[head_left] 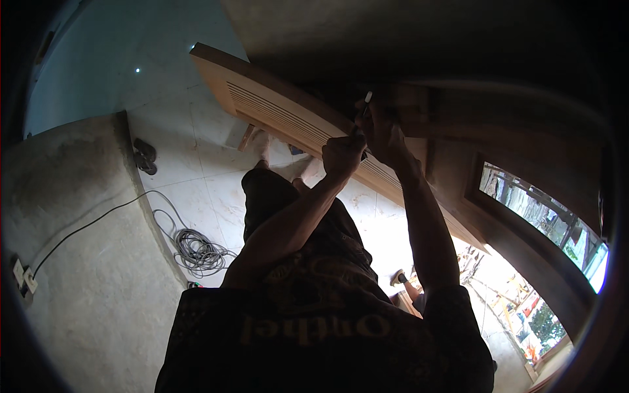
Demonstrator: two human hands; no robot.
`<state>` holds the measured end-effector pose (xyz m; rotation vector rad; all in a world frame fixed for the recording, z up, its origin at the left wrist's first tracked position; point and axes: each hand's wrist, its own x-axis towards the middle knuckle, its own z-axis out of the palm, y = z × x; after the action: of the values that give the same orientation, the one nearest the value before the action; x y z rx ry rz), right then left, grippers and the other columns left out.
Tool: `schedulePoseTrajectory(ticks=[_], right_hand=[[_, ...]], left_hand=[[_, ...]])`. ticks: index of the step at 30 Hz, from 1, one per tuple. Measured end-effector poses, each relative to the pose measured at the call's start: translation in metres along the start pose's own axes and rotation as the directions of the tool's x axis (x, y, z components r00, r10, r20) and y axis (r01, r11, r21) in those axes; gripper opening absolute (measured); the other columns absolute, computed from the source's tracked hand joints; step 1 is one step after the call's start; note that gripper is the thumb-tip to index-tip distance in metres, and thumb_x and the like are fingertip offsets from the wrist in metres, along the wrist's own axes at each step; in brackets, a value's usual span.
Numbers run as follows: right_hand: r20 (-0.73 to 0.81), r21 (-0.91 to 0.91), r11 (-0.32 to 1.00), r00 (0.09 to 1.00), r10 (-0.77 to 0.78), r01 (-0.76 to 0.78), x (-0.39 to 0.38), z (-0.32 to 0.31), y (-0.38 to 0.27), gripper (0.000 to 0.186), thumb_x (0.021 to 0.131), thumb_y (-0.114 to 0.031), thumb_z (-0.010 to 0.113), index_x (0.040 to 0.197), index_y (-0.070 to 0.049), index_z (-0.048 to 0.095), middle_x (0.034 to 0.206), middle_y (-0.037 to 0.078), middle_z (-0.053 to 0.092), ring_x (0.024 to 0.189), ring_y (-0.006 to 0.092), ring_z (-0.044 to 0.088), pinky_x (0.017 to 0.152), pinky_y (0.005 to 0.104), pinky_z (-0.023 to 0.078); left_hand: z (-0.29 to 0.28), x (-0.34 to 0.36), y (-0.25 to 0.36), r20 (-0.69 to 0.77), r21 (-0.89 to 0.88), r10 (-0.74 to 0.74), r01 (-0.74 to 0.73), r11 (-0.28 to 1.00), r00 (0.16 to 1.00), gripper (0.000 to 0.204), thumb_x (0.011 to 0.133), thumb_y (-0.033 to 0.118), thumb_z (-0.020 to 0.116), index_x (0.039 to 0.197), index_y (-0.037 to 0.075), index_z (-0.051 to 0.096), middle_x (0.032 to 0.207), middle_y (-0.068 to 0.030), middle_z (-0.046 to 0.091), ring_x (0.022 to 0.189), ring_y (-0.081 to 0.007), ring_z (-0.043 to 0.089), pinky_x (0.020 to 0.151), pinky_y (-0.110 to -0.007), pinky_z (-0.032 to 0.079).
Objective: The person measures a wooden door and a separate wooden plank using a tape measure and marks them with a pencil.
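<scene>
A brown wooden door leaf (275, 98) with a grooved, slatted face stands on edge in front of me, running from upper left to lower right. My left hand (343, 156) is closed in a fist at its upper edge, around something dark that I cannot make out. Just right of it and slightly higher, my right hand (383, 134) is closed on a slim stick-like thing with a white end (368, 97), pointing up. Shadow hides the fingertips of both hands and the spot between them.
A coiled dark cable (198, 253) lies on the tiled floor (216, 164), its cord leading to a wall socket (26, 278). Dark sandals (145, 156) rest beside the grey wall (85, 216). On the right are a wooden frame (524, 229) and a window (544, 216).
</scene>
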<state>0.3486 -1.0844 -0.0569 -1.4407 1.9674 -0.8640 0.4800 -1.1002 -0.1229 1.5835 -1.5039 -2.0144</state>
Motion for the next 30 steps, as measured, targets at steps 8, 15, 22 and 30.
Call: schedulePoseTrajectory(ticks=[8, 15, 22, 30], right_hand=[[0.072, -0.118, 0.993, 0.997, 0.005, 0.004, 0.008, -0.001, 0.011, 0.016, 0.105, -0.007, 0.053, 0.12, -0.001, 0.056, 0.089, 0.015, 0.068, 0.082, 0.0275, 0.072, 0.073, 0.0402, 0.058], [0.034, -0.224, 0.962, 0.987, -0.156, 0.159, 0.011, 0.003, 0.011, 0.017, 0.103, -0.004, 0.058, 0.12, -0.002, 0.057, 0.097, 0.017, 0.07, 0.084, 0.0318, 0.073, 0.073, 0.0439, 0.059], [0.178, -0.295, 0.943, 0.979, -0.102, 0.152, 0.006, 0.009, 0.016, 0.016, 0.104, -0.005, 0.057, 0.119, -0.001, 0.056, 0.095, 0.017, 0.069, 0.083, 0.0297, 0.073, 0.072, 0.0415, 0.059], [0.075, -0.242, 0.969, 0.997, -0.033, 0.05, 0.013, 0.002, 0.031, 0.031, 0.105, -0.017, 0.064, 0.13, 0.002, 0.065, 0.119, 0.019, 0.068, 0.09, 0.0323, 0.07, 0.077, 0.0398, 0.06]], left_hand=[[0.003, 0.004, -0.01, -0.027, 0.061, 0.138, -0.136, 0.989, 0.99, 0.039, 0.091, 0.04, 0.076, 0.079, 0.003, 0.079, 0.061, -0.0106, 0.07, 0.059, -0.021, 0.071, 0.061, -0.04, 0.053], [0.004, 0.001, -0.002, -0.035, 0.031, 0.1, -0.099, 0.995, 0.994, 0.046, 0.091, 0.048, 0.076, 0.079, 0.004, 0.08, 0.059, -0.0118, 0.069, 0.059, -0.0259, 0.073, 0.06, -0.043, 0.054], [0.005, 0.006, -0.012, -0.048, 0.139, 0.146, -0.138, 0.981, 0.988, 0.053, 0.095, 0.05, 0.073, 0.07, 0.004, 0.076, 0.057, -0.0137, 0.067, 0.058, -0.0303, 0.073, 0.056, -0.044, 0.052], [0.004, -0.002, -0.004, -0.051, -0.06, 0.073, -0.076, 0.995, 0.996, 0.048, 0.092, 0.043, 0.078, 0.072, -0.001, 0.075, 0.055, -0.0101, 0.065, 0.054, -0.014, 0.064, 0.056, -0.037, 0.048]])
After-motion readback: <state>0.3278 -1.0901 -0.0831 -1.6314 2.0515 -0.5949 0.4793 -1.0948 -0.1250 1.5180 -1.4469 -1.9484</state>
